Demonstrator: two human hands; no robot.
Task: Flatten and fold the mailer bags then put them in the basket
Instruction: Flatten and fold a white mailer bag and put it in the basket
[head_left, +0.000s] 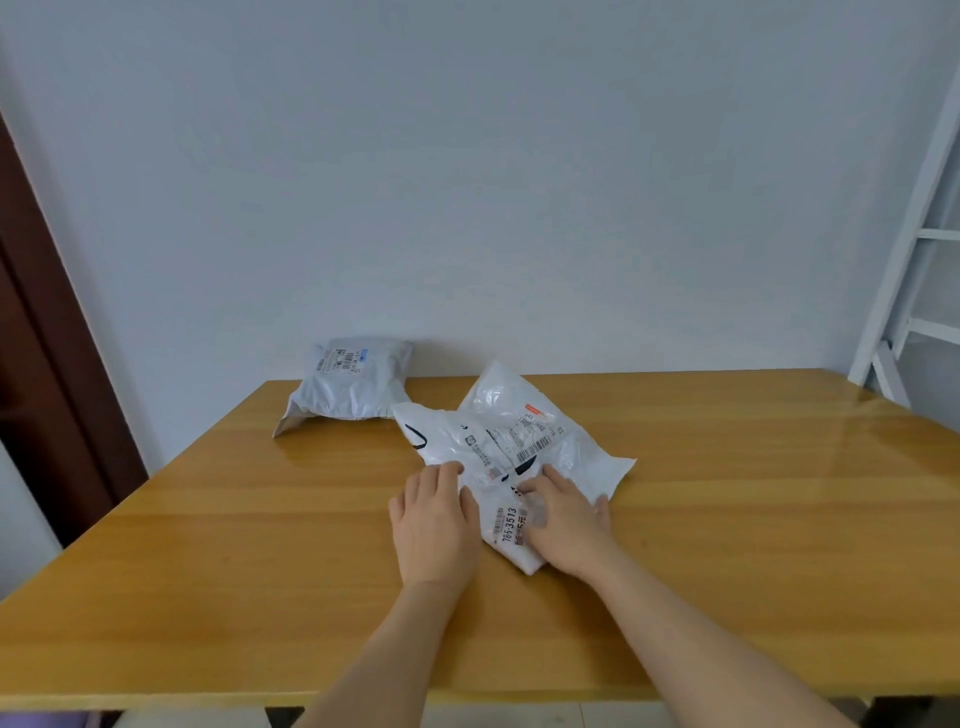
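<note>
Both hands are down on the crumpled white mailer bag (511, 457) at the centre of the frame, a little apart from each other. The left hand (434, 519) lies with fingers fairly straight on the bag's left edge, partly on the wooden table (208, 545). The right hand (563, 519) presses flat on the bag's near right part, beside the printed number. Neither seems to be gripping; they look to be smoothing it flat.

The bag runs away from the hands, its long axis slanting from the near corner just below the hands up toward the top right, so most of the unflattened plastic lies beyond the fingertips. The right hand sits further onto it and is the better placed to sweep outward.

A second, grey mailer bag (353, 379) stands against the wall, upper left of the first and close to it, nearer the left hand.

No basket shows anywhere. The white heap may be two bags overlapping; the creases make that hard to tell. A white frame (914, 249) is cut off at the right edge.
</note>
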